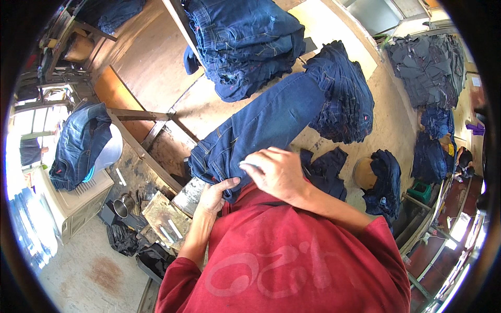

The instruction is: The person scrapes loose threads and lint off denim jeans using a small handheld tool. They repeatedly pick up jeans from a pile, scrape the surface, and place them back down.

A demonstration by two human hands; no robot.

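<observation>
A pair of dark blue jeans [261, 122] lies stretched out in front of me, its waist end close to my body and its leg reaching to the far right. My left hand [215, 194] grips the near edge of the jeans, thumb on top and the other fingers hidden under the cloth. Over the right side of the waist end, my right hand [279, 173] is raised with its fingers curled together. Something greyish shows at its fingertips, too small and blurred to name.
Piles of folded jeans [245, 47] and bunched jeans [344, 99] stand beyond. Dark garments [326, 169] lie at right, near a round stool [365, 173]. At left, jeans [81, 143] hang over a pale boxy appliance [86, 201]. A metal cup [123, 205] stands nearby.
</observation>
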